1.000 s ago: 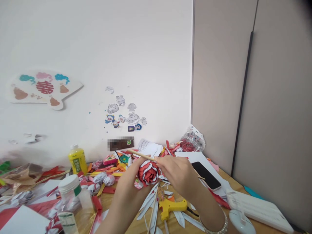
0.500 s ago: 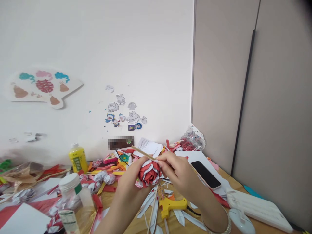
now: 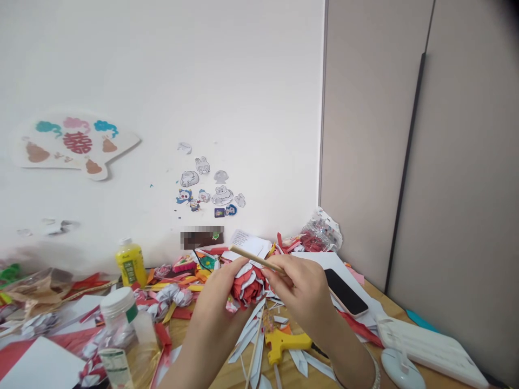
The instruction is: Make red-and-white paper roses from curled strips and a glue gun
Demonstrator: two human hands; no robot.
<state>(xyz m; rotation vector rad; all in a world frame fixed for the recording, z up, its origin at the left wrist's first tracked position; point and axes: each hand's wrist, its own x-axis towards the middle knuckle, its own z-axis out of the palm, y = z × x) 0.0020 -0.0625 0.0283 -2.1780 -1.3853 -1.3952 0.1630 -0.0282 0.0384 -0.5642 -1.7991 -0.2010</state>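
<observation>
A ball-shaped paper flower (image 3: 248, 286), with layered red and white petals, sits in my left hand (image 3: 221, 294), whose fingers wrap round its left side. My right hand (image 3: 302, 283) is closed on a thin wooden stick (image 3: 253, 255), which slants up to the left across the top of the flower. Whether the stick touches the petals I cannot tell. Below the hands lies a yellow hot glue gun (image 3: 286, 343) with its cord running right. Folded white paper strips (image 3: 298, 361) are scattered around it.
At left stand a clear jar with a white lid (image 3: 117, 302) and a yellow bottle (image 3: 130, 263). Crumpled paper balls (image 3: 174, 294) and coloured scraps cover the back. To the right are a phone (image 3: 346, 292), a white keyboard-like slab (image 3: 430, 346) and a mouse (image 3: 401, 367).
My right hand has moved a little right and drawn the stick with it, so its grip is farther from the flower. My left hand still holds the flower in place.
</observation>
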